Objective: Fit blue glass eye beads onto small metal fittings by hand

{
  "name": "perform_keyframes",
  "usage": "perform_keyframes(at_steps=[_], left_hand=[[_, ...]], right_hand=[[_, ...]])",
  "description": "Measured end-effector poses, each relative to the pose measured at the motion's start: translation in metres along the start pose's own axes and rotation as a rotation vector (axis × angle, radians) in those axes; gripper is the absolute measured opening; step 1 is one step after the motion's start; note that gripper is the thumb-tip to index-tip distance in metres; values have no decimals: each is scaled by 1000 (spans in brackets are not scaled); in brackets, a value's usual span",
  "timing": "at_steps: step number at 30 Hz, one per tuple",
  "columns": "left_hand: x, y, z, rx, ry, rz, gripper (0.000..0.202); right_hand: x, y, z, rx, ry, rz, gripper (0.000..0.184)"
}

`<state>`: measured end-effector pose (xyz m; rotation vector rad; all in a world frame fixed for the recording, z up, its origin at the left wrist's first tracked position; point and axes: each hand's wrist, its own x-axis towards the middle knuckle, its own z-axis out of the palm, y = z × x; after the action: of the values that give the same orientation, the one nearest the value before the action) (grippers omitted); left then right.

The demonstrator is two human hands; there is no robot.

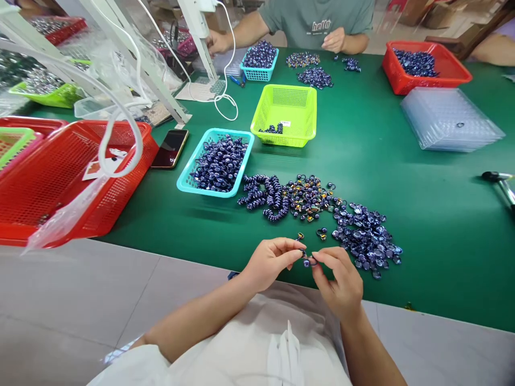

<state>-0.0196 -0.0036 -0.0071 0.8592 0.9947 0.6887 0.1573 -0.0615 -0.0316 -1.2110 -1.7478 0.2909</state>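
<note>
My left hand (pixel 270 262) and my right hand (pixel 340 281) meet at the near edge of the green table (pixel 442 225), fingertips pinched together on one small dark blue shiny piece (pixel 307 261). Just beyond them lie two loose small parts (pixel 321 233). A heap of flat blue shiny pieces (pixel 366 238) sits to the right of my hands. Farther back lies a pile of dark ring-like parts (pixel 281 195), some strung in rows.
A turquoise basket (pixel 189 179) full of blue pieces, a lime basket (pixel 287 110), a red basket (pixel 60 177) with a plastic bag, a phone (pixel 171 148), and clear trays (pixel 450 120) stand around. A person in a green shirt (pixel 317 21) works at the far side.
</note>
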Motion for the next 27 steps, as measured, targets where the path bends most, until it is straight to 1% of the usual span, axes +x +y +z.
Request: perform_keyframes(at_steps=[4,9,15,18,22,27], left_hand=[[-5,0,3,31,12,58,28],[-8,-1,4,42,6,143,23],[-8,-5,2,94,11,224,20],[-7,-11,0,154,17,272,19],[-6,-18,-3,290,23,381,20],[-5,-18,-6,412,9,461,21]], right_hand=[[0,-6,2,53,-31,37,44],[1,-9,5,48,-14,21,47],[0,-9,7,47,-8,34,47],[-1,-8,8,42,-4,37,45],[0,-9,10,30,2,51,42],[0,-9,8,-19,-7,46,39]])
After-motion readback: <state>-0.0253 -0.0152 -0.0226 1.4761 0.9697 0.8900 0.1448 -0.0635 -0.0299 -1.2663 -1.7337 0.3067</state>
